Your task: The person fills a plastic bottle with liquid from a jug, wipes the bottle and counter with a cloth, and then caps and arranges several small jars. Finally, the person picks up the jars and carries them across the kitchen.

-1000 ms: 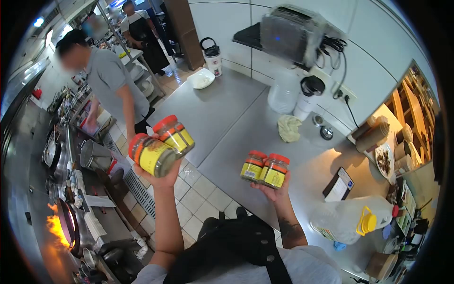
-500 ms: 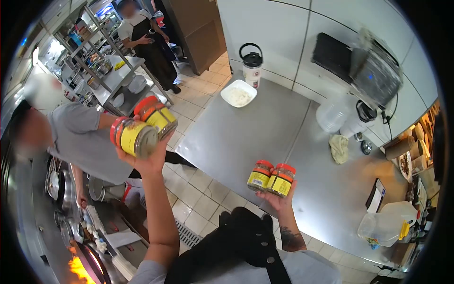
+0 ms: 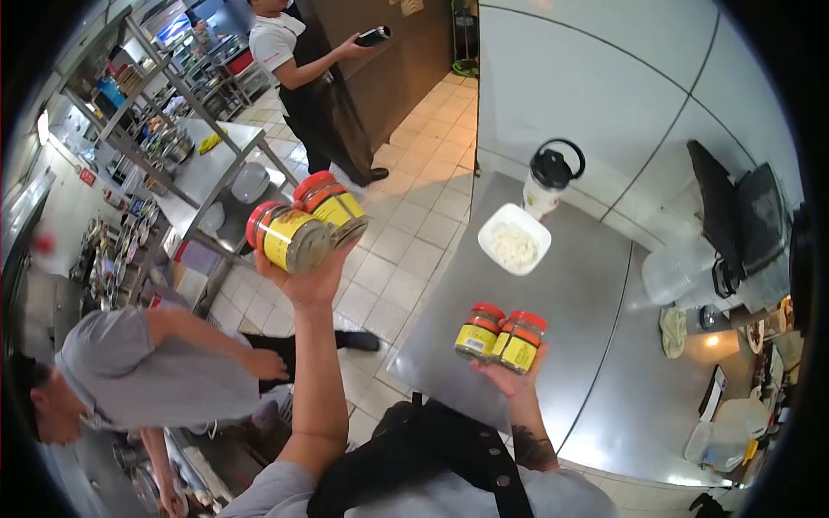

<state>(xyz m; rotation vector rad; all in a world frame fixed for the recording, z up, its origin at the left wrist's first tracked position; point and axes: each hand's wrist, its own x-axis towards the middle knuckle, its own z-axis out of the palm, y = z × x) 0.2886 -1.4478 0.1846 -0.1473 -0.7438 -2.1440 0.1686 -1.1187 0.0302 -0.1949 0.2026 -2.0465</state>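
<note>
My left hand (image 3: 313,281) is raised and closed around two glass jars with red lids and yellow labels, a nearer jar (image 3: 289,240) and a farther jar (image 3: 335,207) side by side. Both are tilted. My right hand (image 3: 518,378) is lower, by the edge of the steel table (image 3: 566,298). It grips a matching pair, a left jar (image 3: 477,335) and a right jar (image 3: 519,343), touching each other with lids upward. The palms and fingers are partly hidden by the jars, and the contents are hard to make out.
On the table stand a white bowl (image 3: 515,240) of white food and a flask (image 3: 546,181). A cloth (image 3: 673,332) and a plastic jug (image 3: 744,423) lie right. A grey-shirted person (image 3: 164,371) bends at left; another (image 3: 315,86) stands behind, holding a dark bottle (image 3: 373,36).
My view has swung left, so the table, bowl and flask sit farther right and lower. Both hands keep their jars. The grey-shirted person appears lower; the stove flame is out of view.
</note>
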